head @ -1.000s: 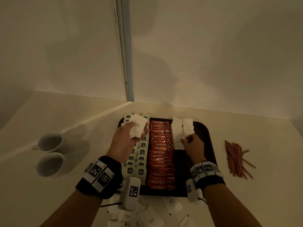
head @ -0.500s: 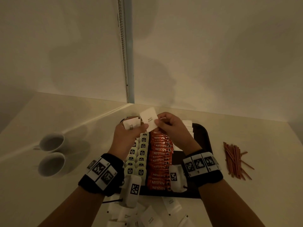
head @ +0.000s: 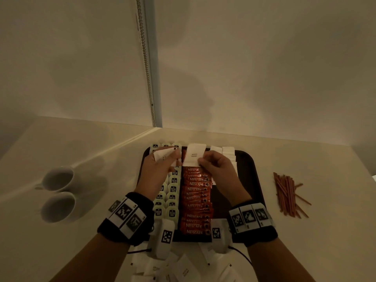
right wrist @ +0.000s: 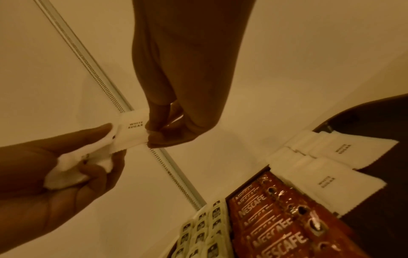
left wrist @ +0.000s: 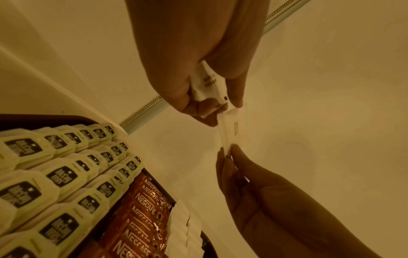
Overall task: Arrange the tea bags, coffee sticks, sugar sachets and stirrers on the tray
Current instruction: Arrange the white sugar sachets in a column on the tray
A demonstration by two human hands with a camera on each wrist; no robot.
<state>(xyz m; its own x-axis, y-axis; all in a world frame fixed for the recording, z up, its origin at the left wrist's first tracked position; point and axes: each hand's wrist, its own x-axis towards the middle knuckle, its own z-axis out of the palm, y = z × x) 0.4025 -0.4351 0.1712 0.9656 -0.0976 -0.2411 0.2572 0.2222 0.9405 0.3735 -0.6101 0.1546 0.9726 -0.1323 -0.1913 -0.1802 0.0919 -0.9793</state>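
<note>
Right hand [head: 216,166] now pinches one white paper sugar sachet [head: 194,156], drawn from left hand's [head: 160,167] clutched bunch, tray-bound.

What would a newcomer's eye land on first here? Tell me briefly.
Two hands meet above the far end of the tray: the right hand pinches a white sugar sachet, and the left hand holds a bunch of more sachets. Below, orange coffee sticks run down the tray's middle, beside pale tea bags.
</note>
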